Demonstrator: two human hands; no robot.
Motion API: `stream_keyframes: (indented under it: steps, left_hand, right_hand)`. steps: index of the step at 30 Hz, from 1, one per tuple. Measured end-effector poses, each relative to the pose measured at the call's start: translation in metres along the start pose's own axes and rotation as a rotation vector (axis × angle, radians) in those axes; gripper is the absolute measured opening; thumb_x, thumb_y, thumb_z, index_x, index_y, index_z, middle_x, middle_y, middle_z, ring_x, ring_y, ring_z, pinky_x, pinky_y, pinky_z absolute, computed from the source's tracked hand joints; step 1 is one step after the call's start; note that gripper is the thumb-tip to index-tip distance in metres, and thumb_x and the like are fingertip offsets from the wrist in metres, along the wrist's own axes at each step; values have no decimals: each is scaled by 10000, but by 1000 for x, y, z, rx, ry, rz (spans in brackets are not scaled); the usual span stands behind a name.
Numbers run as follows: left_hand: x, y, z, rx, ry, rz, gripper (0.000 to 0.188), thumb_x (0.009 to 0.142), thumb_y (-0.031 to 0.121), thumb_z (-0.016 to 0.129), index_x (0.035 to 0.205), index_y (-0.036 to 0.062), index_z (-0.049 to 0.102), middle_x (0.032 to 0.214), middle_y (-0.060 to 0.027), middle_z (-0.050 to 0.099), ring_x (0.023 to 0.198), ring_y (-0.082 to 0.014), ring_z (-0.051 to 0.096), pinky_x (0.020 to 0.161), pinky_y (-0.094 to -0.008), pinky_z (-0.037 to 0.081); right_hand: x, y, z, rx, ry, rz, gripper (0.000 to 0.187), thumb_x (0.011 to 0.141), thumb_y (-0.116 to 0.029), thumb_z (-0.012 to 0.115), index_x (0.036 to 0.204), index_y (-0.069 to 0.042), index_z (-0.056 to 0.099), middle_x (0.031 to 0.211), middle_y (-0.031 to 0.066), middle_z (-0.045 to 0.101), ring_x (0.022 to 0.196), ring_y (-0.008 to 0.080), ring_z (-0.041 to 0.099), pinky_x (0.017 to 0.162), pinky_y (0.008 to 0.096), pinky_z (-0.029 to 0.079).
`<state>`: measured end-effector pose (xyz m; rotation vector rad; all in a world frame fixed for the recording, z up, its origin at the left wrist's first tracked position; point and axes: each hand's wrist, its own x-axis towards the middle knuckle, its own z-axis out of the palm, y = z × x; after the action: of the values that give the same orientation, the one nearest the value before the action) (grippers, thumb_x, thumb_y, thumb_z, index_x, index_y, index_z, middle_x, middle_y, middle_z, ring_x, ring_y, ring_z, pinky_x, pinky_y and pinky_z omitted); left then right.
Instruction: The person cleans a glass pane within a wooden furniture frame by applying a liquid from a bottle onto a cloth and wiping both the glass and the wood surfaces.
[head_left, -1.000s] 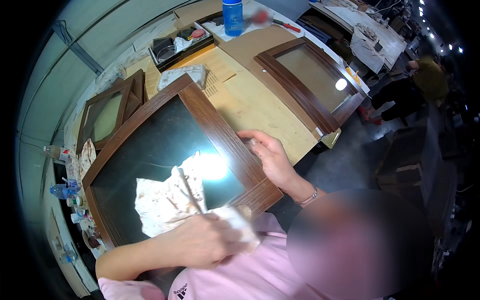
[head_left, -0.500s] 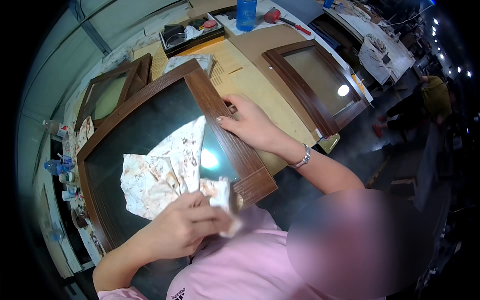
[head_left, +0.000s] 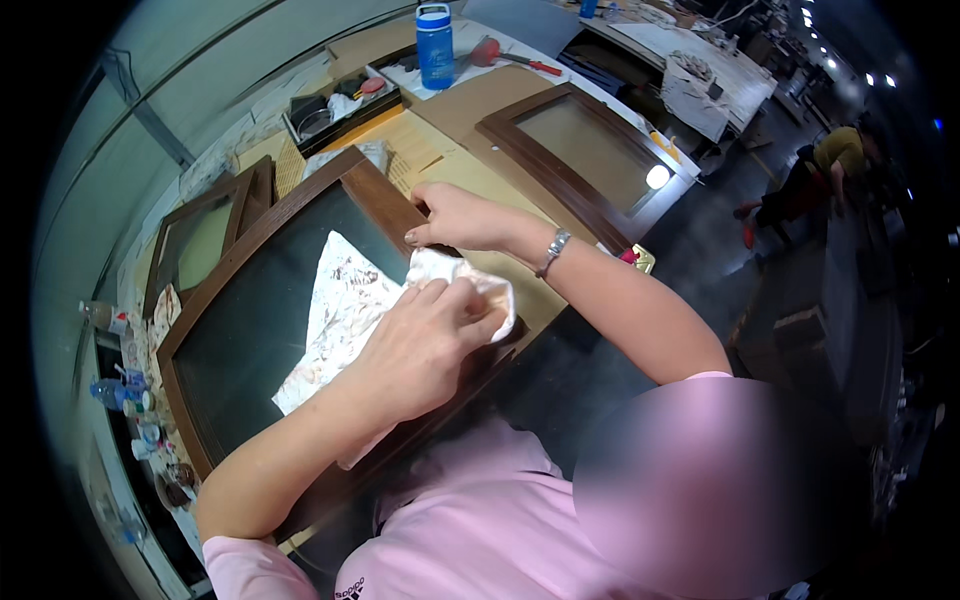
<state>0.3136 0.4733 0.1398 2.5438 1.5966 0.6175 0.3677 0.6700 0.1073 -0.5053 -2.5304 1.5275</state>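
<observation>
A brown wooden cabinet door (head_left: 225,265) with a glass pane leans up in front of me. My left hand (head_left: 425,340) is closed on a white rag (head_left: 345,290) with brown stains. Part of the rag bunches at the door's right-hand rail, and the rest drapes over the glass. My right hand (head_left: 462,217), with a silver watch (head_left: 553,250) on its wrist, grips the upper part of that same rail. Its thumb rests on the front face; its other fingers are partly hidden behind the edge.
Another glazed door (head_left: 560,170) lies to the right on the table, and one more (head_left: 200,235) stands at the left. A tray of odds and ends (head_left: 345,110), a blue bottle (head_left: 435,55) and a red-headed mallet (head_left: 485,52) sit farther back. Another person (head_left: 840,155) bends over at the far right.
My left hand has moved up and right with the rag, from the door's lower corner along its right-hand rail. My right hand keeps its grip. The whole view has shifted a little.
</observation>
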Motion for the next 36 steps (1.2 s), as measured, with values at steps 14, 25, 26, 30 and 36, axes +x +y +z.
stream_keyframes:
  steps: [14, 25, 26, 30, 36]
  left_hand:
    - [-10, -2, -18, 154, -179, 44, 470, 673, 17, 653, 1136, 84, 703, 981, -104, 609, 944, -292, 594, 766, -388, 424]
    - [14, -9, -10, 84, -125, 104, 392, 644, -36, 640, 1006, 69, 749, 968, -150, 611, 934, -354, 616, 792, -462, 491]
    - [16, -9, -7, -1, -65, 100, 392, 616, -44, 650, 977, 66, 757, 957, -145, 615, 934, -357, 615, 795, -456, 494]
    - [19, -11, 13, -45, 48, 142, 398, 606, -70, 641, 971, 47, 749, 940, -136, 612, 904, -344, 607, 754, -445, 503]
    - [-15, 10, -9, -62, -68, 196, 369, 669, -23, 642, 1022, 55, 718, 923, -82, 600, 858, -279, 611, 727, -388, 466]
  right_hand:
    - [-1, -4, 2, -182, 46, 92, 474, 860, -158, 739, 1221, 89, 555, 1093, 250, 662, 998, 302, 647, 846, 387, 509]
    - [-10, -25, 13, -324, 52, 153, 575, 861, -304, 757, 1161, 138, 545, 1165, 332, 625, 1044, 426, 654, 880, 432, 529]
    - [-10, -28, 14, -336, 37, 180, 569, 867, -303, 752, 1157, 141, 547, 1173, 332, 624, 1051, 429, 652, 886, 438, 527]
    - [-7, -35, 13, -329, -12, 225, 554, 885, -304, 736, 1154, 144, 552, 1206, 329, 617, 1086, 433, 641, 919, 448, 516]
    - [-11, -14, 9, -374, 84, 119, 533, 887, -300, 734, 1163, 121, 557, 1164, 311, 642, 1084, 427, 645, 919, 430, 520]
